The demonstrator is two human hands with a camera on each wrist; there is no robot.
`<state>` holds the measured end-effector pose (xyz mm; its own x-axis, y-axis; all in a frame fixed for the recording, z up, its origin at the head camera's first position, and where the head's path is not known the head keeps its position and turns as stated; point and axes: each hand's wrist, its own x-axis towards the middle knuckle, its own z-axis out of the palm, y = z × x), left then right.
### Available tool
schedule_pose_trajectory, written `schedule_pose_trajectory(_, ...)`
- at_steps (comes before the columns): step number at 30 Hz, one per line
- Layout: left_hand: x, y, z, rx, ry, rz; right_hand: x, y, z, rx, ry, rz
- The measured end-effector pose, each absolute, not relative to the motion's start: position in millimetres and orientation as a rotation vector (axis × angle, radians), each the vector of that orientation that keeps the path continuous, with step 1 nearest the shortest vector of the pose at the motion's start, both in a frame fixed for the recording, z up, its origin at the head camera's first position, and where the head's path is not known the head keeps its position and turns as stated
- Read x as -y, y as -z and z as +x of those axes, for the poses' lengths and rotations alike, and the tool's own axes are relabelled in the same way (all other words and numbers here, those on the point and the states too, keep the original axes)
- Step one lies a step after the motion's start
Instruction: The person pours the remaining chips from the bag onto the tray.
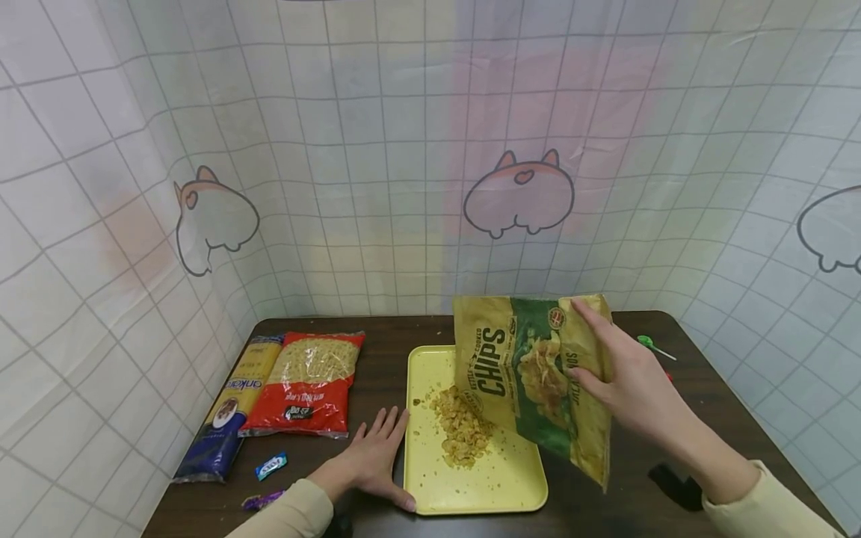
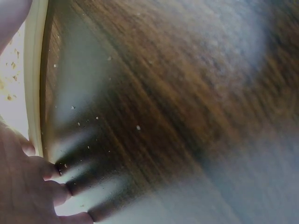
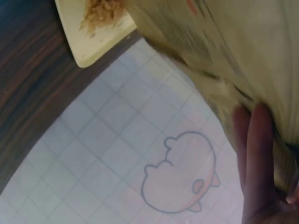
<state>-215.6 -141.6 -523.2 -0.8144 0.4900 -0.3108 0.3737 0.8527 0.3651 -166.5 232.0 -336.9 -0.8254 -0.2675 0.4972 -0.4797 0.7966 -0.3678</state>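
My right hand (image 1: 625, 377) grips the bottom end of a gold and green chips bag (image 1: 538, 366), which is tipped sideways with its mouth low over a yellow tray (image 1: 484, 493). On the tray lies a heap of broken chips (image 1: 460, 430) with crumbs scattered round it. My left hand (image 1: 373, 456) rests on the table at the tray's left edge, fingers straight and spread, the thumb by the near left corner. In the right wrist view, fingers (image 3: 259, 144) press against the bag's back. The bag hides the tray's far right part.
Left of the tray lie a red bag of pasta (image 1: 303, 385), a blue and yellow pasta pack (image 1: 232, 411), a blue-wrapped candy (image 1: 271, 465) and a purple-wrapped one (image 1: 262, 500). A green lollipop (image 1: 647, 342) lies at the back right. Grid-patterned curtains (image 1: 403, 187) enclose the dark wooden table (image 1: 377, 351).
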Motion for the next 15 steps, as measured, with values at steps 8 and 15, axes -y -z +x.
schedule_pose_trajectory(8,141.9,523.0,-214.9,-2.624,-0.408,0.643,-228.8,335.5,-175.5,2.534,-0.685,0.563)
schedule_pose_trajectory(15,142.0,522.2,-214.6,-2.626,-0.416,0.639,-226.7,335.8,-179.6,2.54,-0.692,0.545)
